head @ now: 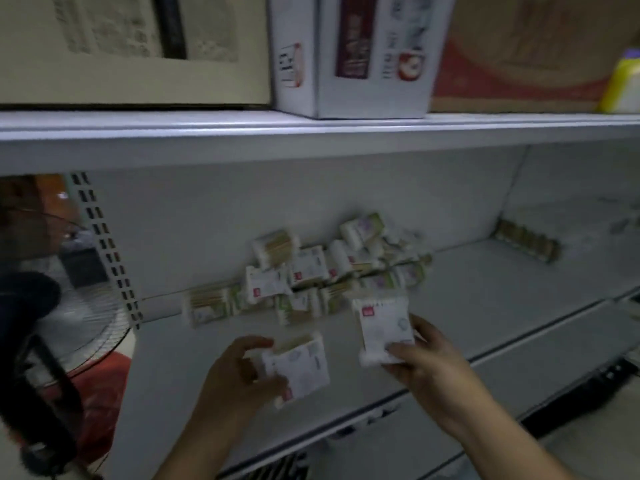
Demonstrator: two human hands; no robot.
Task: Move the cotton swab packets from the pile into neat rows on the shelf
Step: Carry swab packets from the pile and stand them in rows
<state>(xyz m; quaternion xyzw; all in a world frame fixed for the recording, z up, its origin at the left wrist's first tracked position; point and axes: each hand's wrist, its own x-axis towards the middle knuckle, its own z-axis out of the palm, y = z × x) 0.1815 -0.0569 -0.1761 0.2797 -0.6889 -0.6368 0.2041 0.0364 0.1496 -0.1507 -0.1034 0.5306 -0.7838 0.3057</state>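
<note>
A loose pile of cotton swab packets [332,268] lies against the back wall of the white shelf [485,306], left of centre. My left hand [239,372] grips one white packet [301,368] above the shelf's front part. My right hand [426,358] holds a second white packet [381,327] upright, just in front of the pile. At the back right of the shelf, a short row of packets [526,240] stands lined up along the wall. The picture is blurred.
An upper shelf [311,133] overhangs closely, carrying a white carton [353,53], a brown cardboard box [540,50] and a yellow bottle [623,81]. A slotted upright [104,244] marks the shelf's left end, with a standing fan [69,306] beyond it.
</note>
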